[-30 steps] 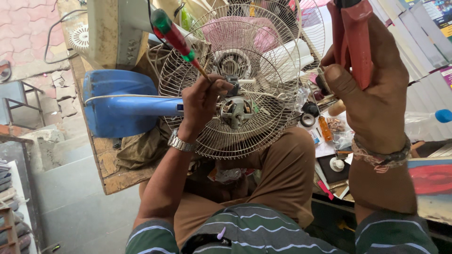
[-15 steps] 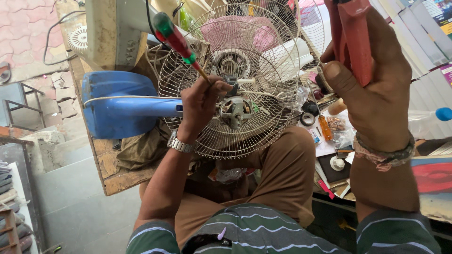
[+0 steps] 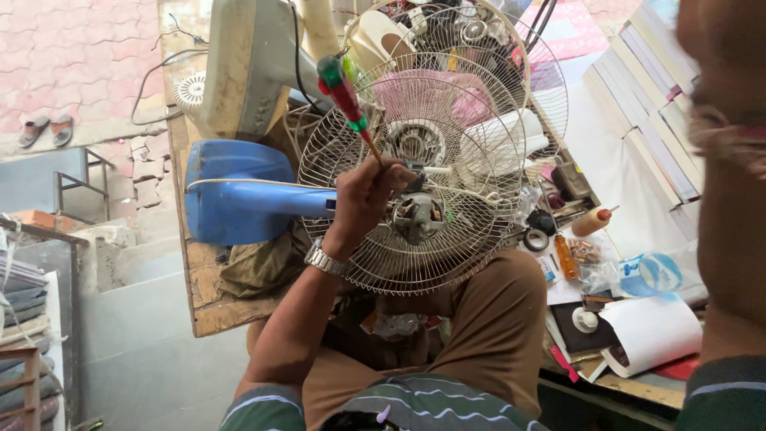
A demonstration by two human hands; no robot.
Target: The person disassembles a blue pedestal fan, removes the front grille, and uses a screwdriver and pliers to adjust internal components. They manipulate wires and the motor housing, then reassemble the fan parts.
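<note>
While the wire fan guard is propped on the lap, a screwdriver with a red and green handle is gripped firmly by the left hand, whose fingers are closed around the lower shaft. The handle is tilted toward eleven o'clock, and the tip is hidden at the motor hub in the guard's centre. A metal wristwatch is worn on that arm. At nine o'clock from the hub, a blue fan base is laid on the wooden bench. At three o'clock, the right forearm is raised close to the camera and blurred; its hand is cut off, so its grip cannot be told.
</note>
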